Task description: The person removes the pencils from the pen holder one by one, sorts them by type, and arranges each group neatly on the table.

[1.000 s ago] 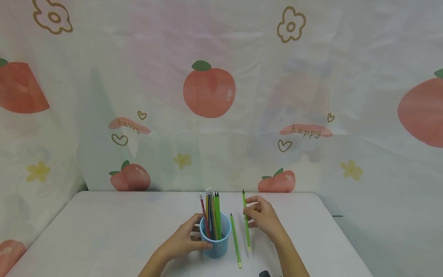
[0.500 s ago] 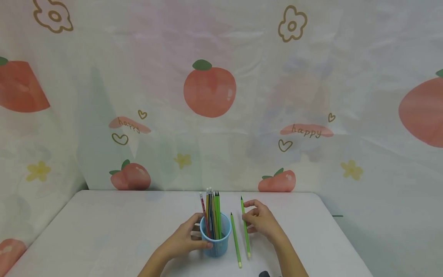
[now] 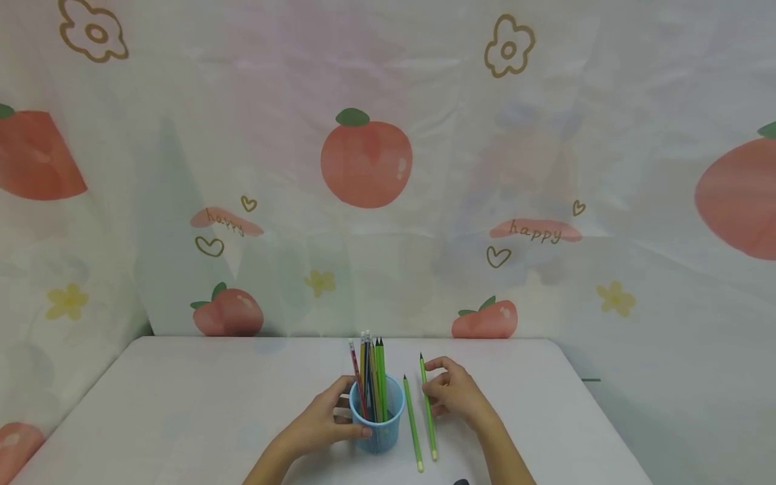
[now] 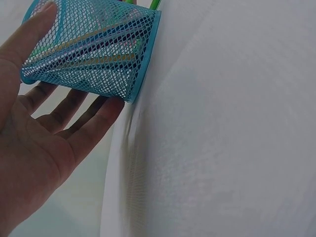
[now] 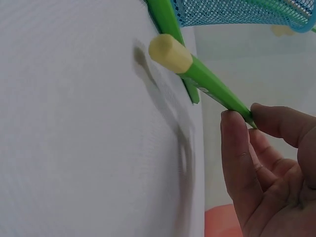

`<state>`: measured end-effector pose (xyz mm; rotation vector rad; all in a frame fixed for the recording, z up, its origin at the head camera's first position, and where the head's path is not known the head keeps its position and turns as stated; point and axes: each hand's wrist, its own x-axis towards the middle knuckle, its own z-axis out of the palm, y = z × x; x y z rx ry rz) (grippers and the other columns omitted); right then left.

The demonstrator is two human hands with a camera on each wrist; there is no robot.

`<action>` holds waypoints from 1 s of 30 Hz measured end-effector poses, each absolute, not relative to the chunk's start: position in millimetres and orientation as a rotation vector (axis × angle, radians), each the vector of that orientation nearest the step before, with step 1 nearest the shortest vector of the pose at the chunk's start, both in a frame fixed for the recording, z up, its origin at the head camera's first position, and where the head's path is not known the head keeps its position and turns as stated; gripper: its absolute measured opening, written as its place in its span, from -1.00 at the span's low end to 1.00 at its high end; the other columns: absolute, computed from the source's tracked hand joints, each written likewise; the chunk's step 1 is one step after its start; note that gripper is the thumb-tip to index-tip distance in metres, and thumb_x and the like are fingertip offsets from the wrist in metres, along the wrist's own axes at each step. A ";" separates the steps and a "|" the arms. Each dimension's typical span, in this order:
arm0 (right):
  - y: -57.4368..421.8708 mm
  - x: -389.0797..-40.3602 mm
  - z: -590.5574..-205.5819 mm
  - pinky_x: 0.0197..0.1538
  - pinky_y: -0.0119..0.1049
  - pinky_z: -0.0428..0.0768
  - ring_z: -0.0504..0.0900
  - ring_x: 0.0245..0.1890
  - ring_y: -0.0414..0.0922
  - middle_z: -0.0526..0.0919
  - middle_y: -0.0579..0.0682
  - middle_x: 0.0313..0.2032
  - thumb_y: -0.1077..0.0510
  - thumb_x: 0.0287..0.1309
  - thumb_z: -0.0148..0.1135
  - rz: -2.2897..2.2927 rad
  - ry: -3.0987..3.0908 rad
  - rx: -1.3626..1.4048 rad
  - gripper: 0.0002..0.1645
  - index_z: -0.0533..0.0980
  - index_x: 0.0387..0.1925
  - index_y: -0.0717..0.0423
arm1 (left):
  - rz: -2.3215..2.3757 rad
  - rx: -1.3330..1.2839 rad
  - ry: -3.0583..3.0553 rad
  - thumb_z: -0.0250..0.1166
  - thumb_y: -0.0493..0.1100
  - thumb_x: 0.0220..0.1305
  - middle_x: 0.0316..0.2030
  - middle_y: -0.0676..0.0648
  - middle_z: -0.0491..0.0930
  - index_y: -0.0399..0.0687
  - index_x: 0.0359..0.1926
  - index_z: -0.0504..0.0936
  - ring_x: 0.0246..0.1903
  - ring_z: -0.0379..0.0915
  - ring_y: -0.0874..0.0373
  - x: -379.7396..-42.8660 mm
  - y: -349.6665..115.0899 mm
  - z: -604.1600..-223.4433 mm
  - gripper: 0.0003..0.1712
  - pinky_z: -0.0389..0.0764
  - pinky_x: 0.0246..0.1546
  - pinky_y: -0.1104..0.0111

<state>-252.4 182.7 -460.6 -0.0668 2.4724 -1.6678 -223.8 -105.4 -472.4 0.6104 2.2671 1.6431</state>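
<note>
My left hand (image 3: 315, 421) holds a blue mesh pencil cup (image 3: 380, 441) from its left side, thumb at the front and fingers round behind. Several pencils (image 3: 381, 377) stand in the cup, among them red, yellow, dark and green ones. To the cup's right, my right hand (image 3: 461, 394) pinches a green pencil (image 3: 430, 431), dark tip away from me. In the right wrist view its pale yellow end (image 5: 170, 53) appears raised off the table, above its shadow. Between cup and held pencil, a second green pencil (image 3: 413, 431) lies on the table, nearly parallel.
Everything rests on a white table (image 3: 212, 404) with rounded far corners. A patterned cloth (image 3: 424, 269) with printed fruit and flowers hangs behind it and at the sides. At the bottom edge, part of a small dark object (image 3: 462, 481) shows near my right forearm.
My right hand has come nearer to me and slightly left, bringing the green pencil closer to the one lying down. My left hand and the cup have stayed in place.
</note>
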 end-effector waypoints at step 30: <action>183.8 -249.5 -464.8 -0.43 -0.23 0.70 0.59 -0.56 -0.09 0.59 0.03 -0.44 0.20 0.19 0.35 -1.431 2.513 -0.036 -0.45 0.42 0.20 0.17 | 1.656 0.611 2.259 0.56 -0.06 0.06 0.23 -0.13 0.46 0.03 0.39 0.28 0.15 0.49 -0.09 -225.1 -105.1 -474.4 -0.08 0.66 0.09 0.10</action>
